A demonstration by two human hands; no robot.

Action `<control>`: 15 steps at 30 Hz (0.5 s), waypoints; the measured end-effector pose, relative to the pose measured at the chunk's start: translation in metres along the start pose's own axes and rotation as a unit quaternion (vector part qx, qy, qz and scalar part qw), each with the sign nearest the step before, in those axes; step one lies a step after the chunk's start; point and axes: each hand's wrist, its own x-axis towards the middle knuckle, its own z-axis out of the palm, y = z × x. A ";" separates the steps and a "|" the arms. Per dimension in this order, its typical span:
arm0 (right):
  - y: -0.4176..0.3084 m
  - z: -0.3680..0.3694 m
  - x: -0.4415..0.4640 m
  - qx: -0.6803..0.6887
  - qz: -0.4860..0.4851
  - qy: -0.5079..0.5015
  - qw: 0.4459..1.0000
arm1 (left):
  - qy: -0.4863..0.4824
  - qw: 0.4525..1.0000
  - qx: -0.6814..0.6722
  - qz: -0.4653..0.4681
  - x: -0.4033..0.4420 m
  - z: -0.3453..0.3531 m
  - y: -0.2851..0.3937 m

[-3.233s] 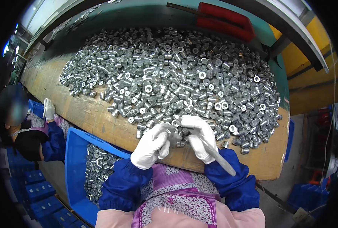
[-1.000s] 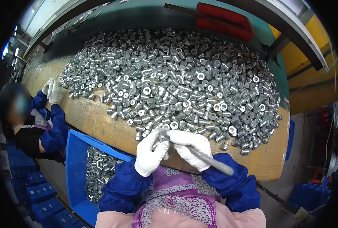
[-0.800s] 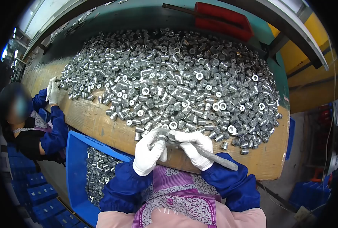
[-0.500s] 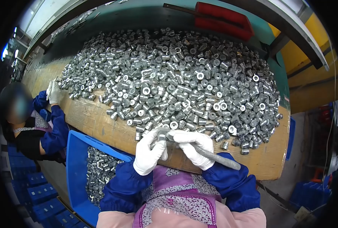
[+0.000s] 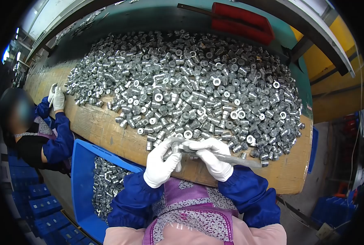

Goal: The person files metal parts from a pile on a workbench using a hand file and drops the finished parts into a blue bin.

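Observation:
Both my hands wear white gloves and meet at the near edge of a cardboard-covered table [image 5: 108, 132]. My left hand [image 5: 160, 164] is closed on a small silver metal fitting [image 5: 175, 148], held between thumb and fingers. In my right hand [image 5: 214, 159] is a long grey hand tool [image 5: 244, 161], its thick end pointing right and its tip touching or close against the fitting. Fingers partly cover the tip, and its exact kind cannot be made out. Just beyond the hands lies a large heap of similar metal fittings [image 5: 182, 90].
Left of my lap stands a blue bin [image 5: 80, 183] partly filled with fittings. A co-worker [image 5: 53, 134] in blue sleeves and white gloves sits at the table's left end. A red tray [image 5: 241, 22] lies behind the heap. Blue crates [image 5: 47, 208] are stacked at lower left.
The tool's thick end has swung upward and slightly right, so the tool lies flatter. My right hand has turned with it; my left hand has stayed nearly in place.

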 end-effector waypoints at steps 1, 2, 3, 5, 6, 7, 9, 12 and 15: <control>0.003 -0.004 0.001 0.006 -0.012 -0.013 1.000 | 0.000 1.000 0.000 0.001 0.000 -0.001 -0.001; 0.003 -0.005 0.001 0.006 -0.013 -0.014 1.000 | -0.006 1.000 -0.021 -0.004 0.001 -0.002 -0.001; 0.003 -0.006 0.001 -0.006 -0.013 -0.012 1.000 | -0.012 0.999 -0.043 -0.008 0.002 -0.002 -0.002; 0.002 -0.005 0.001 -0.018 -0.013 -0.010 1.000 | -0.008 0.999 -0.042 -0.005 0.002 -0.001 -0.001; 0.001 -0.004 0.000 -0.031 -0.008 -0.004 0.999 | -0.004 0.999 -0.040 -0.003 0.002 0.000 -0.001; 0.000 -0.002 0.000 -0.043 -0.003 0.002 0.999 | -0.003 0.999 -0.041 -0.003 0.002 -0.001 -0.001; -0.002 0.000 0.000 -0.044 0.003 0.009 0.999 | -0.001 1.000 -0.018 -0.006 0.002 -0.002 -0.002; -0.003 0.002 0.001 -0.043 0.013 0.018 0.999 | -0.002 1.000 -0.008 -0.005 0.002 -0.005 -0.002; -0.003 0.001 0.000 -0.043 0.026 0.021 0.999 | 0.011 1.000 0.010 -0.006 0.002 -0.003 0.003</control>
